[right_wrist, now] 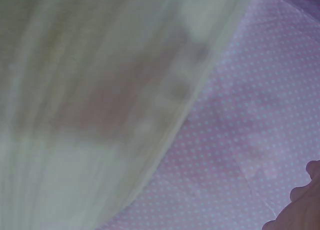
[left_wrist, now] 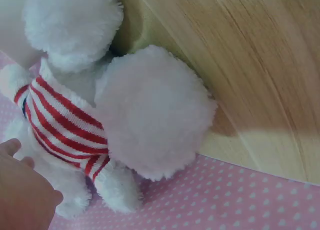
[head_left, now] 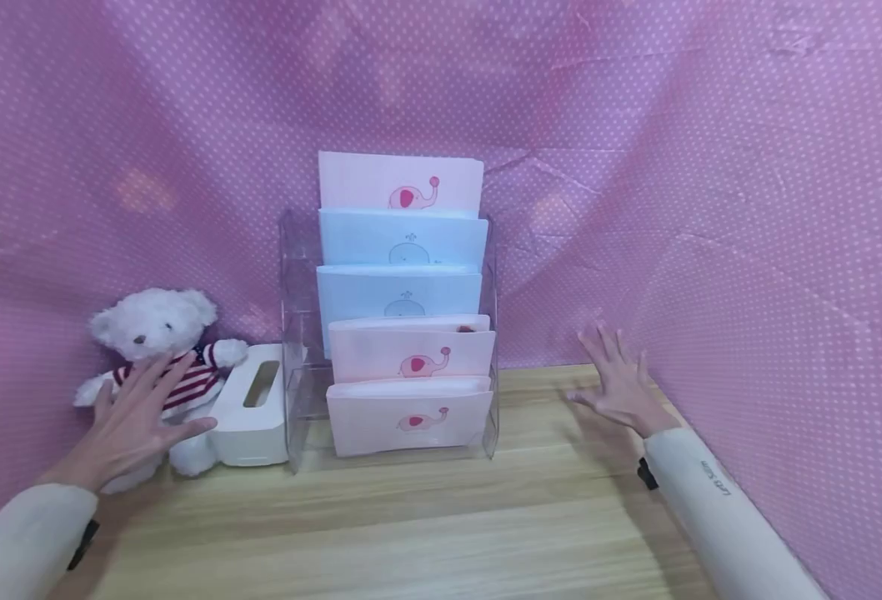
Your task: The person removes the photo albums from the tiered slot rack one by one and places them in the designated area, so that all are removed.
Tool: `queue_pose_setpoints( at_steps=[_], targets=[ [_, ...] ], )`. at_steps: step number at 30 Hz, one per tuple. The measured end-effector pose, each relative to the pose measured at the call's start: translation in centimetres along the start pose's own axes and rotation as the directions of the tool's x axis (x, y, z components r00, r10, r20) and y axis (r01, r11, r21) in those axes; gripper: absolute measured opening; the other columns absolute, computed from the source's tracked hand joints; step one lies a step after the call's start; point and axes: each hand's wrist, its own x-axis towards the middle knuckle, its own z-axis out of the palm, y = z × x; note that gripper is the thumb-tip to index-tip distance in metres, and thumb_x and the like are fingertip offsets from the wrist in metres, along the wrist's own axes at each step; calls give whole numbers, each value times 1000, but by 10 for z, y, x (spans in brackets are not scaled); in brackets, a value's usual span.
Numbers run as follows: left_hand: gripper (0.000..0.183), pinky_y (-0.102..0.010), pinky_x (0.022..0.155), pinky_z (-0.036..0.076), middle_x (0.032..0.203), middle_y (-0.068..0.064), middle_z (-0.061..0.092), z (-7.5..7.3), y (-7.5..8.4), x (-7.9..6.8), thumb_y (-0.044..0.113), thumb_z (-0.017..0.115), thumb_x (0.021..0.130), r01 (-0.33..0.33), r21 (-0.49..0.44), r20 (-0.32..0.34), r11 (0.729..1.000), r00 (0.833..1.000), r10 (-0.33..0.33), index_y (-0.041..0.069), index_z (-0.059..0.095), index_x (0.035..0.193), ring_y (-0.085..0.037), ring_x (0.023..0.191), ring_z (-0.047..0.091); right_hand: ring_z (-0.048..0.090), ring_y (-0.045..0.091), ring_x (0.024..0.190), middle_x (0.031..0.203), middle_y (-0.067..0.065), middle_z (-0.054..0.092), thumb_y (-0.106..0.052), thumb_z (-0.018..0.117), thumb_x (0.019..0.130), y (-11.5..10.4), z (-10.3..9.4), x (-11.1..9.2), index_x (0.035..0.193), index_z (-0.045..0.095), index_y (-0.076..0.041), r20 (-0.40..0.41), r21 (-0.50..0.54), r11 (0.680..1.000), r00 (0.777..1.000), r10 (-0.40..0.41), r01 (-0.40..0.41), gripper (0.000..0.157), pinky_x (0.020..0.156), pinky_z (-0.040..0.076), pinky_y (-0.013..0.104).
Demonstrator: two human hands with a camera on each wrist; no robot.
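Note:
My left hand is spread with straight fingers in front of a white teddy bear in a red-and-white striped sweater, overlapping it in the head view. In the left wrist view, the bear's striped sweater and fluffy legs fill the left half, with part of the hand at the lower left. On the other side, my right hand is held with fingers spread over the right edge of the wooden table. It holds nothing. The right wrist view catches only its fingers at the corner.
A clear tiered rack stands mid-table, holding pink elephant folders and blue whale folders. Between it and the bear sits a white tissue box with a slot on top. Pink dotted cloth encloses the table's back and sides.

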Motion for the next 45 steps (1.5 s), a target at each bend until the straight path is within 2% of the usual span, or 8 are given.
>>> queue_pose_setpoints(
  at_steps=[6,10,14,22,28,31,36,45],
  targets=[
    [109,-86,108,0,171,-19,8,1,0,2,58,74,83,-12,7,1,1000,1000,12,20,14,164,-52,154,10,-11,52,154,172,13,-11,-57,71,87,-2,-15,6,165,3,-30,13,17,999,999,30,-30,107,109,-9,85],
    [108,-81,114,-6,170,-21,11,-2,3,2,57,75,83,-23,3,-3,1000,1000,23,20,14,164,-55,152,13,-8,54,154,172,16,-8,-51,75,86,-7,-23,9,164,2,-30,-23,53,998,999,38,-36,109,109,-6,86],
    [107,-75,118,-12,169,-24,14,-6,11,7,55,74,84,-41,-20,-4,999,999,41,20,14,164,-57,150,15,-6,53,154,172,18,-4,-49,76,85,-13,-34,15,165,9,-26,-81,82,997,996,25,-18,107,109,-3,86],
    [110,-75,118,8,167,-25,21,-14,32,24,52,78,81,-69,-90,-22,994,998,67,27,11,164,-51,151,20,-6,51,155,172,18,-2,-49,74,86,-25,-59,31,164,11,-21,-149,137,990,989,-9,30,105,113,-4,82],
    [111,-75,118,11,170,-20,15,-16,46,34,52,78,82,-75,-120,-13,990,997,74,24,9,165,-50,153,18,-7,51,156,171,20,-1,-45,74,85,-35,-76,41,165,8,-23,-167,174,983,986,-27,57,106,115,-4,81],
    [113,-76,118,10,171,-19,11,-18,53,38,51,78,83,-38,-185,30,982,999,45,23,6,165,-51,154,13,-7,50,156,172,19,0,-44,74,85,-40,-84,48,165,7,-21,-180,183,980,983,-39,72,107,116,-4,80],
    [116,-82,111,14,172,-17,3,-18,65,50,49,79,84,64,-291,115,955,993,-31,27,-2,164,-51,156,5,-6,50,156,172,17,2,-51,74,85,-47,-100,57,165,5,-20,-206,187,979,978,-37,76,110,118,-1,78],
    [122,-82,109,21,172,-16,-6,-16,86,65,59,75,85,181,-331,200,926,973,-118,31,-16,161,-58,150,15,3,42,159,173,13,6,-49,78,84,-63,-124,74,165,4,-23,-230,233,968,973,-35,90,112,122,6,73]
  ],
)
